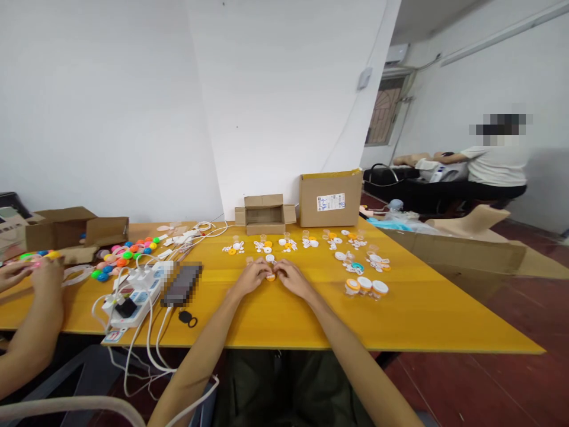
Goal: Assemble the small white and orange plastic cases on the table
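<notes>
The fingers of the left hand (252, 276) and the right hand (292, 277) are bent narrow. Their tips meet on a small orange piece (271, 277) and pinch it from both sides. The piece sits low on the yellow table (400, 320), near the middle and close to the front edge.

Just behind the hands, white and orange parts (288, 243) lie in small groups in a row. Three small jars (364, 285) stand to the right. An open cardboard box (265, 214) is at the wall. At the far left, a co-worker's hand (47, 270) is near coloured balls (128, 252).
</notes>
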Demonstrator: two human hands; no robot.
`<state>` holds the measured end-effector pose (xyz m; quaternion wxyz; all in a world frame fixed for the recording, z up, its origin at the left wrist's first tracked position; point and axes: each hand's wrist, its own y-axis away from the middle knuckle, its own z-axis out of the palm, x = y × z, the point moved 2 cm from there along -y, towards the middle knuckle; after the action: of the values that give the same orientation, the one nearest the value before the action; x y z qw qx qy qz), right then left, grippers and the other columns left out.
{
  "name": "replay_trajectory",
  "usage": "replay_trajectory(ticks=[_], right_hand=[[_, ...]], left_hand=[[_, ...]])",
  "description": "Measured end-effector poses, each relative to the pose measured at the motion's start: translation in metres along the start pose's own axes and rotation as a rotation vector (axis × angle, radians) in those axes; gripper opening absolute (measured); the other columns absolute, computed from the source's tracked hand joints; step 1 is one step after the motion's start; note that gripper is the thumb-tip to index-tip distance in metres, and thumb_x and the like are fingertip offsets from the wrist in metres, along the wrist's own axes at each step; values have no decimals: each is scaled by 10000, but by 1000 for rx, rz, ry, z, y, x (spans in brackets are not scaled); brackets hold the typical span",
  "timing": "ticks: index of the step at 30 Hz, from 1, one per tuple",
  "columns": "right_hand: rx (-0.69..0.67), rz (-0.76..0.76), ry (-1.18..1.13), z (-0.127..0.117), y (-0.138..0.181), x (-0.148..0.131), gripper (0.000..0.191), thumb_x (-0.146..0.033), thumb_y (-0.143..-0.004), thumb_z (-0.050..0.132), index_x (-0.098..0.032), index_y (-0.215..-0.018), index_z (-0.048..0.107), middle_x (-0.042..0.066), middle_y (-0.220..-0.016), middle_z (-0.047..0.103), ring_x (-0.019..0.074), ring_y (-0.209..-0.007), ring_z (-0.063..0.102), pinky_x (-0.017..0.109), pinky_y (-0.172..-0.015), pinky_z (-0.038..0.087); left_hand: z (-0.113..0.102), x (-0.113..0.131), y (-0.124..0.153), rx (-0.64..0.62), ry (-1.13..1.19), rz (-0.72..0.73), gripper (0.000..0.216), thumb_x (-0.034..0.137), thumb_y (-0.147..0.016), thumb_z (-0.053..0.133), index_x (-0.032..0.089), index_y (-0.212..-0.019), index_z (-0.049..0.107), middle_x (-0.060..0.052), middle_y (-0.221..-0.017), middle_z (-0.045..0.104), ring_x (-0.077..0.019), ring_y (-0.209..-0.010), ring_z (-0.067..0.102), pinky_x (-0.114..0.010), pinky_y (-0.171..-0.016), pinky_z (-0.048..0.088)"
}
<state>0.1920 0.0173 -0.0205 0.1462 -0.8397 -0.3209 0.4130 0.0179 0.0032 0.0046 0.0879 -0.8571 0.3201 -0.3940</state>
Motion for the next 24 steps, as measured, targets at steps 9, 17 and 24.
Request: replay_trajectory(ticks=[9,17,24], right_hand=[[20,-18,11,3,0,2,277,-69,-815,534,-249,-869,737,42,-964,697,208,-943,652,345,-873,510],[6,-10,21,0,0,-1,260,-78,-810,558,-245,-909,730,40,-968,693,206,-945,651,345,-867,503],[1,10,-6,0,0,-3,259,-78,-817,540,-243,-886,728,35,-944,691,203,-929,649,346,-864,506]], left_hand=[[-2,4,0,3,4,-8,202,135,-879,548,206,-786,713,-34,-874,610,-177,-838,579,-309,-863,465],[-2,4,-1,5,2,-12,194,152,-889,558,203,-787,716,-37,-868,609,-175,-832,575,-309,-866,469],[-2,3,0,-1,9,-20,187,175,-896,566,203,-791,717,-41,-878,607,-184,-843,579,-323,-870,470]])
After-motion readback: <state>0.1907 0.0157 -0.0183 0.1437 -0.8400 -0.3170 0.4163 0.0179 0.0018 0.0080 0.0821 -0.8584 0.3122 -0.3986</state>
